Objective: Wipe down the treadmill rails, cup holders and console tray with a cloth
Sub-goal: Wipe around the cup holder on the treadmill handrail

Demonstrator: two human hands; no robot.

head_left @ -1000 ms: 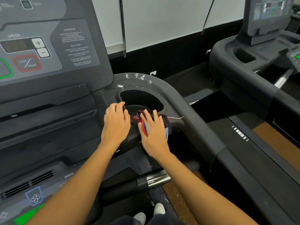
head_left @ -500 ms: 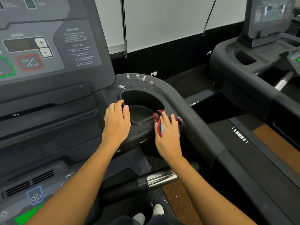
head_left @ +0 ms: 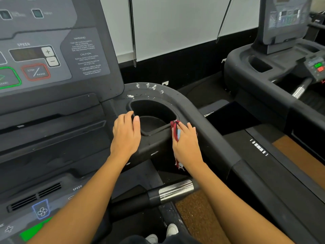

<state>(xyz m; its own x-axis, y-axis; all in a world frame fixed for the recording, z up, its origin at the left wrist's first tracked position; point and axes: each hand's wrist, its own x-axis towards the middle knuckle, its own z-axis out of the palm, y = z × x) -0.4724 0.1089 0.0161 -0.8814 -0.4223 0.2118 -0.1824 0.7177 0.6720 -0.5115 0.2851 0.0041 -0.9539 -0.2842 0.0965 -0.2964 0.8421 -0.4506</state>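
The right hand's [head_left: 186, 145] fingers [head_left: 190, 128], straight and close together, press one crumpled red cloth [head_left: 175, 131], patched pale blue and white, onto the rail [head_left: 207, 124] by the single cup holder's [head_left: 153, 106] right rim. The left hand [head_left: 125, 136] lies flat on the left rim, unmoved. The cloth has slid right since a second ago.

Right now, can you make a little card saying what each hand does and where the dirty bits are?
left hand: rests flat on the cup holder at its near-left edge
right hand: presses the cloth onto the rail right of the cup holder
cloth: red and blue, bunched under the fingers, tail hanging by the wrist
dirty bits: white specks on the rim behind the cup holder
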